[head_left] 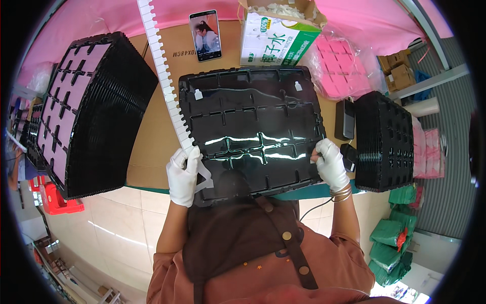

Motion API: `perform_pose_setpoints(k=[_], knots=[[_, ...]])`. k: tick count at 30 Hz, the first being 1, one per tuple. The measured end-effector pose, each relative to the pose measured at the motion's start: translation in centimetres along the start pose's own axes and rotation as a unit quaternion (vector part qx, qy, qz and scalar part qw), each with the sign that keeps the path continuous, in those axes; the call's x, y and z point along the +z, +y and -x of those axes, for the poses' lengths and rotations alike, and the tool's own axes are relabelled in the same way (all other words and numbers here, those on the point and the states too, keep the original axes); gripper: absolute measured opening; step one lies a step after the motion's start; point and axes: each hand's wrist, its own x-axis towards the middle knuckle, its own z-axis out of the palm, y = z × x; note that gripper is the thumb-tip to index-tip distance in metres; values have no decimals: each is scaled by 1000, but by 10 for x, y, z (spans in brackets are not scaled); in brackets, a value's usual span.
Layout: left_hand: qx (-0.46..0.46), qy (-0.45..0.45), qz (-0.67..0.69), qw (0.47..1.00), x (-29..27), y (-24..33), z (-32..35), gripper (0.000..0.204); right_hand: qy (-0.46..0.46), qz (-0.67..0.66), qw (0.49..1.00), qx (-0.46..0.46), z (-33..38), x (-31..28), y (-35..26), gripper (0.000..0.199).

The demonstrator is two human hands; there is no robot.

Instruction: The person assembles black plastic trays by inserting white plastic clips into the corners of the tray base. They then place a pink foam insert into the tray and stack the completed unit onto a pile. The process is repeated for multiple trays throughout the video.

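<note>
- The black compartment tray [253, 126] lies flat on the cardboard-covered table [152, 147], just in front of the person.
- The gloved left hand [183, 175] is closed on a white notched strip [164, 76] at the tray's near left corner.
- The gloved right hand [330, 164] grips the tray's near right edge.
- Two small white clips [198, 94] sit in the tray's far compartments.
- A phone [205, 35] lies beyond the tray.

We read this as a small packing workshop: tall stacks of black plastic trays [88, 116] on a cardboard-covered table [152, 152], bagged pink parts [341, 66], green packets [392, 243] piled on the floor.
</note>
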Motion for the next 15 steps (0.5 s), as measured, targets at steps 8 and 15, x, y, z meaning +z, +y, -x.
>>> perform_pose_setpoints(k=[8, 15], knots=[[3, 0, 4, 1000, 0, -5, 0, 19, 28, 1, 997, 70, 1, 13, -6, 20], [-6, -14, -6, 1000, -3, -5, 0, 20, -16, 1, 994, 108, -3, 6, -11, 20]])
